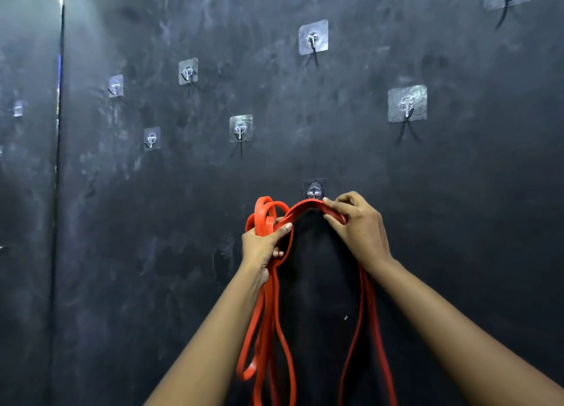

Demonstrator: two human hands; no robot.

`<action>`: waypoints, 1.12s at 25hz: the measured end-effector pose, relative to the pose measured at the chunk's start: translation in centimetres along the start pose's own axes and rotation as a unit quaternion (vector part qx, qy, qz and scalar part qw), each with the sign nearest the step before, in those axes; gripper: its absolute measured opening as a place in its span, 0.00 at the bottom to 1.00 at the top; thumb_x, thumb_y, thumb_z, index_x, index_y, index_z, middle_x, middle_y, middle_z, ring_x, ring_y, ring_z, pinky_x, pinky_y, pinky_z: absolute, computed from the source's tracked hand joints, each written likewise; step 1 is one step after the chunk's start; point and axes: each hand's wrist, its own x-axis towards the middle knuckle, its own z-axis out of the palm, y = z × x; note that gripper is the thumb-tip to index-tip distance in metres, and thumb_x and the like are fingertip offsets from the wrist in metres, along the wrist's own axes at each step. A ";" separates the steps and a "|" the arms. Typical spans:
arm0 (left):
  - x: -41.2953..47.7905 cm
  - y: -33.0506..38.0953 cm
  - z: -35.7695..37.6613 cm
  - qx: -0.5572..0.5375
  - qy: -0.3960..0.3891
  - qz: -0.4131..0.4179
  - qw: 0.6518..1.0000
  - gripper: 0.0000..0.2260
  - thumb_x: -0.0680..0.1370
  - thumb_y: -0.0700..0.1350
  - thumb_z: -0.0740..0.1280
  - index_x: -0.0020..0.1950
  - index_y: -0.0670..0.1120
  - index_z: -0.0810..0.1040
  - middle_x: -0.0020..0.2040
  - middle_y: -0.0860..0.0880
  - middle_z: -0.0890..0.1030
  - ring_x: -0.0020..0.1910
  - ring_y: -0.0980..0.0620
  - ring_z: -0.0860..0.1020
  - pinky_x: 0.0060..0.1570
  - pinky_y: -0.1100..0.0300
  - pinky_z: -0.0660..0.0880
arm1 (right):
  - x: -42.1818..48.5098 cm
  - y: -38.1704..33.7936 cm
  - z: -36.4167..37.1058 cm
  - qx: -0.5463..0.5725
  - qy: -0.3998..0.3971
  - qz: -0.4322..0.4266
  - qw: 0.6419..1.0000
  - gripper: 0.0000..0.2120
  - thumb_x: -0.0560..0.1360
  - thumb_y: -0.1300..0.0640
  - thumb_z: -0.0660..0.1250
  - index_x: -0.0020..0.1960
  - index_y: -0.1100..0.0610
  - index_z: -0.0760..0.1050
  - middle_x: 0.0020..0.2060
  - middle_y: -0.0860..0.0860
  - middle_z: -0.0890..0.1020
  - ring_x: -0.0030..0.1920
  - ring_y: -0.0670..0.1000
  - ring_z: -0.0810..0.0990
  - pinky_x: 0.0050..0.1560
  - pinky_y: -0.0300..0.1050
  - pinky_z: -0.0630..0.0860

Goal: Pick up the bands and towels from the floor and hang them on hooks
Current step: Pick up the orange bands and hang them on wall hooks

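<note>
Bands: I see long flat orange-red rubber bands, smooth and faintly glossy, gathered into several loops
Shape: one strap arches between the two hands, a few short coils stand up above the left fist, and the rest hangs in long narrow loops past both forearms
Where: held up in front of the wall, the top of the arch just below the lowest hook; I cannot tell whether it touches the hook
Left hand: fingers curled round a bunch of loops, thumb laid across the strap
Right hand: pinching the strap between thumb and fingers at the right end of the arch
Lowest hook: clear square adhesive pad with a small metal hook at its centre
Other hooks: several of the same clear squares, scattered higher up
Wall: matte black, smeared with pale chalky smudges, a vertical seam near the left edge
</note>
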 end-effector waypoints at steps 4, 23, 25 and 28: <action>-0.4 0.6 -0.6 -0.014 -0.032 -0.023 0.999 0.07 0.66 0.42 0.75 0.42 0.47 0.82 0.30 0.50 0.75 0.17 0.59 0.63 0.18 0.69 0.62 | -1.4 -0.3 0.3 -0.013 0.000 0.022 1.000 0.19 0.70 0.51 0.71 0.61 0.50 0.77 0.48 0.49 0.79 0.41 0.52 0.81 0.42 0.50 0.80; -5.0 1.8 0.9 0.029 -0.060 0.000 0.998 0.13 0.65 0.43 0.76 0.49 0.43 0.82 0.29 0.51 0.78 0.15 0.60 0.63 0.17 0.69 0.61 | -0.8 -2.8 -2.0 0.029 -0.002 0.056 0.998 0.10 0.65 0.60 0.70 0.46 0.52 0.77 0.51 0.49 0.78 0.50 0.50 0.78 0.50 0.45 0.75; -5.5 1.5 1.8 0.042 -0.080 0.002 0.996 0.13 0.65 0.44 0.77 0.46 0.42 0.81 0.25 0.53 0.73 0.16 0.60 0.64 0.18 0.67 0.61 | 0.0 -3.5 -2.2 0.020 -0.013 0.054 0.998 0.06 0.64 0.59 0.69 0.41 0.52 0.77 0.43 0.49 0.81 0.45 0.52 0.79 0.47 0.47 0.76; -5.4 1.4 1.7 0.074 -0.091 0.019 0.993 0.10 0.64 0.43 0.77 0.42 0.43 0.80 0.24 0.53 0.71 0.16 0.61 0.65 0.18 0.67 0.61 | 1.7 -3.7 -2.9 0.023 -0.046 0.103 0.993 0.05 0.64 0.56 0.70 0.40 0.51 0.78 0.37 0.50 0.85 0.42 0.53 0.82 0.45 0.46 0.78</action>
